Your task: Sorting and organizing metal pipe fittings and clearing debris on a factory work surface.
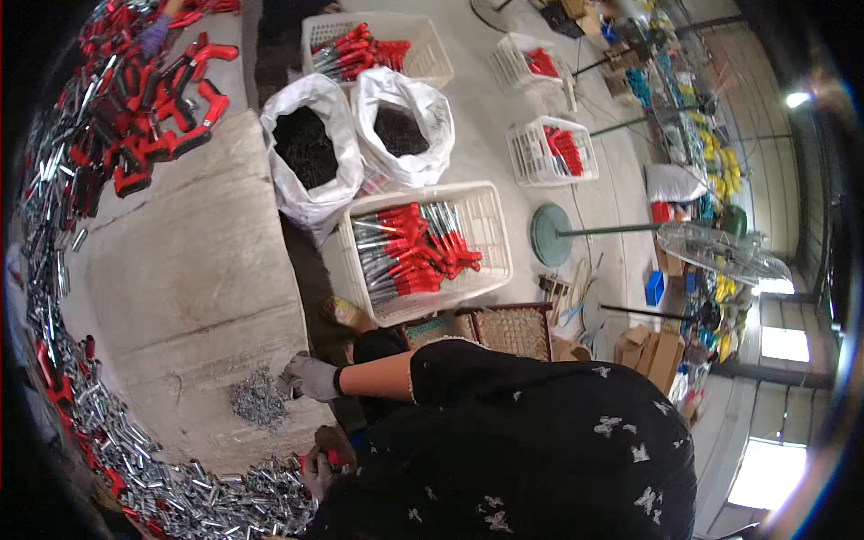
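Observation:
My right hand, in a grey glove, is at the table's near edge. Its fingers are bent together beside a small heap of tiny silvery metal pieces; anything between them is too small to make out. Lower in the view, my left hand, also gloved, closes around a part with red on it. My sleeve and arm partly hide this part, so its full shape does not show. A large pile of short shiny metal tubes lies next to the left hand on the pale worktop.
Red-and-black handles are heaped at the far end, near a purple-gloved hand of another person. Beside the table stand two white sacks of dark small parts and a white crate of red-handled tools. A fan stands farther off.

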Demonstrator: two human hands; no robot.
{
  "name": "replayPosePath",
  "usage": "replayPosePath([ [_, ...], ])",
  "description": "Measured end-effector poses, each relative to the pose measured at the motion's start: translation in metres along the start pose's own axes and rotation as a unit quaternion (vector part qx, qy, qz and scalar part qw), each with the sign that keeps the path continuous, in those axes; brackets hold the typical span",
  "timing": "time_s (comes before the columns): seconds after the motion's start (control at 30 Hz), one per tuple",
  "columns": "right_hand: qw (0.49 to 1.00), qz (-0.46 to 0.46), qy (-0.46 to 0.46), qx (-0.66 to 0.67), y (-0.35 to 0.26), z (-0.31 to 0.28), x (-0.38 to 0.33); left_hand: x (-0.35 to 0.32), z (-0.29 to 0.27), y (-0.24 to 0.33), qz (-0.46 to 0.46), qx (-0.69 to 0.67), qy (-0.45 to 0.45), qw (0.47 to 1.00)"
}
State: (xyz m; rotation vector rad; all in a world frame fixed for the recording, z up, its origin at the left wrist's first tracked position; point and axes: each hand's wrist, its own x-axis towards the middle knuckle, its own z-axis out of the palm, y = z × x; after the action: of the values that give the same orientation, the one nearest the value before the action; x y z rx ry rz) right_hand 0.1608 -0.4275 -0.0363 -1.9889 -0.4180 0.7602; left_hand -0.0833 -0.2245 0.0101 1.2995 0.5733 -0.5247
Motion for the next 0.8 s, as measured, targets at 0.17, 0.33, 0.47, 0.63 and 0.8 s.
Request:
replayPosePath([
  [0.17,0.996,-0.001,0.016,0.090,-0.028,-0.095,-0.068,0.012,0.031,0.022,-0.060,0.103,0.070,0.990],
  [0.33,0.936,0.219,0.206,0.182,0.024,-0.156,-0.183,0.017,0.022,0.017,-0.099,0.181,0.092,0.974],
  [0.47,0.849,0.355,0.307,0.242,0.079,-0.176,-0.232,0.037,0.047,0.040,-0.119,0.230,0.013,0.966],
  [0.63,0.833,0.324,0.361,0.266,0.040,-0.202,-0.212,0.052,0.043,0.078,-0.137,0.307,-0.048,0.941],
  [0.8,0.850,0.231,0.402,0.252,0.037,-0.202,-0.212,0.094,0.046,0.122,-0.131,0.377,-0.088,0.913],
])
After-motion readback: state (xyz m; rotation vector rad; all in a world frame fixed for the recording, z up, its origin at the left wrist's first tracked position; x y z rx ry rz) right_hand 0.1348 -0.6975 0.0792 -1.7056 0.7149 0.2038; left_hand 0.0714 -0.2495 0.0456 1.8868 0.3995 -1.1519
